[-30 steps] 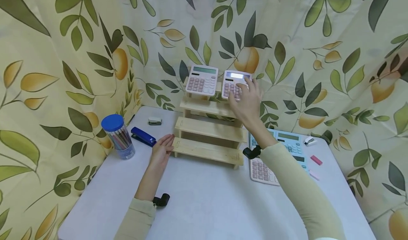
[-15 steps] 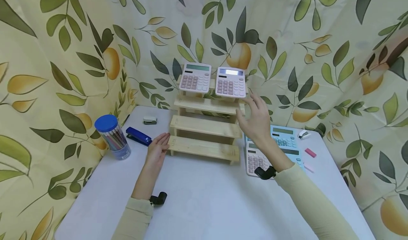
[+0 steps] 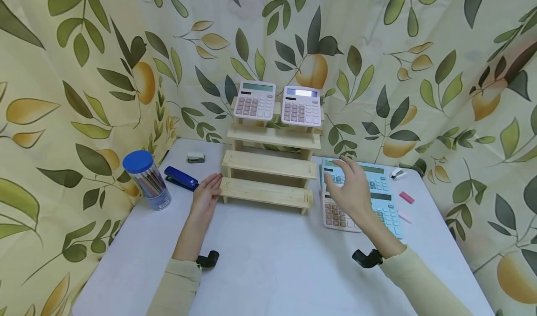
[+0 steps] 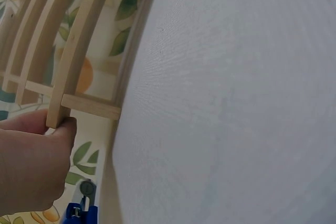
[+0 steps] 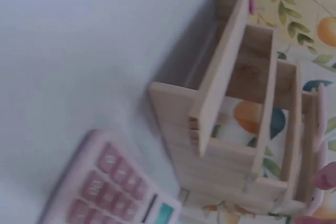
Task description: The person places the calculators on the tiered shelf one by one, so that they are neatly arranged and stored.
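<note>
A stepped wooden display stand [image 3: 268,192] with several tiers stands at the middle back of the table. My left hand [image 3: 205,195] pinches the left end of its lowest tier; in the left wrist view the thumb and fingers [image 4: 65,129] close on the board's end. On the top tier lean two pink-white calculators, a left one [image 3: 254,100] and a right one [image 3: 301,107]. My right hand [image 3: 352,190], holding nothing and with fingers loosely bent, is over calculators on the right: a pink one [image 3: 335,218] and several light-blue ones [image 3: 388,216].
Left of the stand are a blue stapler [image 3: 181,178], a small white-and-dark stapler [image 3: 196,157] and a blue-lidded tub of pencils [image 3: 147,181]. Past the calculators lie a pink eraser [image 3: 406,197], a pale pink strip [image 3: 404,217] and a white clip-like item [image 3: 397,174]. A leaf-patterned curtain [image 3: 235,8] hangs behind.
My right hand has let go of the right calculator on the top tier and moved down and right over the calculators on the table. My left hand stays at the lowest tier.
</note>
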{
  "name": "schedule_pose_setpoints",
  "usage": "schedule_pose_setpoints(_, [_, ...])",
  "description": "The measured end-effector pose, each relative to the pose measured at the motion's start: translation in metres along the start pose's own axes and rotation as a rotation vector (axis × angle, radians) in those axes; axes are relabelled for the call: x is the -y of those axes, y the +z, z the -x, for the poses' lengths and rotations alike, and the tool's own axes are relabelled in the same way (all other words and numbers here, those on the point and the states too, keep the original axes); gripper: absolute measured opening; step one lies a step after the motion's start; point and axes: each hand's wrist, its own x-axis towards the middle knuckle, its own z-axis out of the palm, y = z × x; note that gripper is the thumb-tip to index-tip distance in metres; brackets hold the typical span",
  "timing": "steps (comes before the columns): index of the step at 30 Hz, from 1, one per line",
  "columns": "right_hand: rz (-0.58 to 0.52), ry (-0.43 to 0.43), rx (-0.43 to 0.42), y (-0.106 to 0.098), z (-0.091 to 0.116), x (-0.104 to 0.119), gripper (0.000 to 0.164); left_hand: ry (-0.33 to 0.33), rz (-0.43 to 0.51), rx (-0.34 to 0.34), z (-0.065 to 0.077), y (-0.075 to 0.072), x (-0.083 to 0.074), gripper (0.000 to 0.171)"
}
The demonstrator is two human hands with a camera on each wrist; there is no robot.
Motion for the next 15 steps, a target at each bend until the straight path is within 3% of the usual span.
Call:
schedule_pose_setpoints(8, [0.064, 0.138, 0.144, 0.002, 0.037, -0.02, 0.055, -0.003, 0.021, 0.005, 0.0, -0.002, 0.0, 0.071])
schedule_pose_setpoints(15, [0.125, 0.153, 0.213, 0.002, 0.067, -0.034, 0.066, -0.006, 0.026, 0.003, -0.002, -0.002, 0.001, 0.071])
